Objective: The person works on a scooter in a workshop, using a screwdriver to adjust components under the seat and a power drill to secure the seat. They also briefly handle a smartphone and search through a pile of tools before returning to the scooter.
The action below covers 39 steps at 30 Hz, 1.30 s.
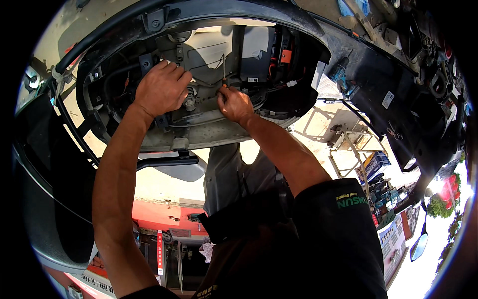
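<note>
Both my hands reach into the opened oval bay of a scooter-like vehicle, past its black rim [239, 11]. My right hand [236, 104] is closed around a screwdriver [224, 74], its thin shaft pointing away from me over the pale inner panel. My left hand [164, 88] is at the bay's left part with its fingers curled; whatever they pinch is hidden behind them. Just beside that hand are a black bracket [146, 63] and a round metal fitting [189, 102]. Right of the screwdriver sits a dark grey box [255, 52], with an orange part [286, 56] and cables farther right.
A blue power drill [339, 74] lies on the black bodywork at right. Beyond it are a metal frame stand [354, 147], a blue-and-white carton [376, 165] and a rear-view mirror [420, 246]. A large black panel [50, 194] fills the left side.
</note>
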Tool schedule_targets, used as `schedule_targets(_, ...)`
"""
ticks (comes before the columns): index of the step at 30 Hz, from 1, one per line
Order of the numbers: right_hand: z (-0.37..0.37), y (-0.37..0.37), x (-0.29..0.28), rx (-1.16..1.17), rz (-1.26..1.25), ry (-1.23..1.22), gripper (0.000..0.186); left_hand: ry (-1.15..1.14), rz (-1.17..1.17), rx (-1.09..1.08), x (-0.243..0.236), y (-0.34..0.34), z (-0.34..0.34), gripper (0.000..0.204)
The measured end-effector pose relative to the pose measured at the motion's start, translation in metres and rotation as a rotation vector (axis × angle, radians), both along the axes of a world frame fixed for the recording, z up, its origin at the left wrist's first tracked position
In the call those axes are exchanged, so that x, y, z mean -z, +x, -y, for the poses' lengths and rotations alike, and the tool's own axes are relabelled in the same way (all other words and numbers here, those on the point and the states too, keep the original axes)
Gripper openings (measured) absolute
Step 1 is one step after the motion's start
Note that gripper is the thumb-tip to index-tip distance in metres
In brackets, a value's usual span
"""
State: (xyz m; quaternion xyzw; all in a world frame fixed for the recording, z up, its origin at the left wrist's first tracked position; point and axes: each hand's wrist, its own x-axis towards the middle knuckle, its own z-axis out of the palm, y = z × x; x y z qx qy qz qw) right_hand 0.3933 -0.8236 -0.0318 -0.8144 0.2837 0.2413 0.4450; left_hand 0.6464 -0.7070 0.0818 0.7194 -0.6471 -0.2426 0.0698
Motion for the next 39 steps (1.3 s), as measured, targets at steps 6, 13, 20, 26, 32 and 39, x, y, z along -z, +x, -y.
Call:
schedule_targets(6, -0.0004, -0.0006, 0.0012, 0.006, 0.007, -0.004, 0.025, 0.002, -0.013, -0.003, -0.003, 0.0011, 0.0029, 0.027)
schedule_targets(13, -0.0004, -0.0014, 0.0011, 0.007, 0.057, -0.005, 0.024, 0.015, 0.006, -0.007, 0.0, 0.0003, 0.0005, 0.028)
schedule_targets(20, -0.0005, 0.0011, -0.0004, 0.002, 0.018, -0.007, 0.023, -0.057, -0.037, -0.017, -0.0008, 0.0007, 0.0018, 0.029)
schedule_targets(26, -0.0007, 0.0004, 0.001, 0.009, 0.024, -0.004, 0.023, -0.035, -0.025, 0.0, -0.0009, 0.0014, 0.0042, 0.031)
schedule_targets(32, 0.0005, 0.001, -0.0003, -0.004, 0.011, -0.002, 0.023, 0.055, 0.011, 0.009, -0.0058, 0.0008, 0.0064, 0.031)
schedule_targets(39, 0.0007, 0.001, 0.0004, -0.022, -0.019, 0.017, 0.024, 0.077, -0.002, 0.017, -0.0058, 0.0017, 0.0052, 0.032)
